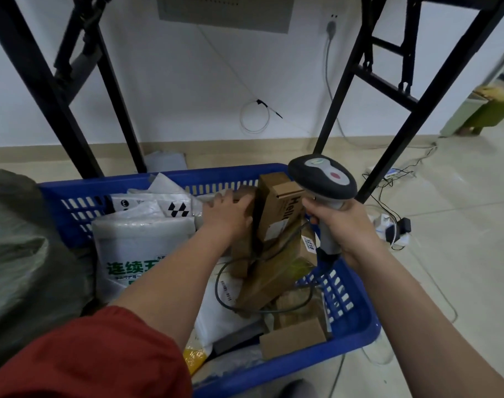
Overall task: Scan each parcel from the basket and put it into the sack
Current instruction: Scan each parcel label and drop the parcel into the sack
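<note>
Right grip (342, 228) wraps the scanner (322, 176), ready to read; your left grip (226, 215) lies over a brown parcel (246, 193) mid-frame in the basket (360, 326), clasp unclear. Sack (18, 239) sits at the left edge, near for dropping.

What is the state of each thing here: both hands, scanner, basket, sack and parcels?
basket: on the floor, holds many parcels.
left hand: inside the basket, rests on small brown box; grip unclear.
right hand: grips the scanner handle.
scanner: upright above the basket, cable trailing in.
sack: slumped left of the basket, mouth not visible.
tall box: stands on end in the basket.
</note>
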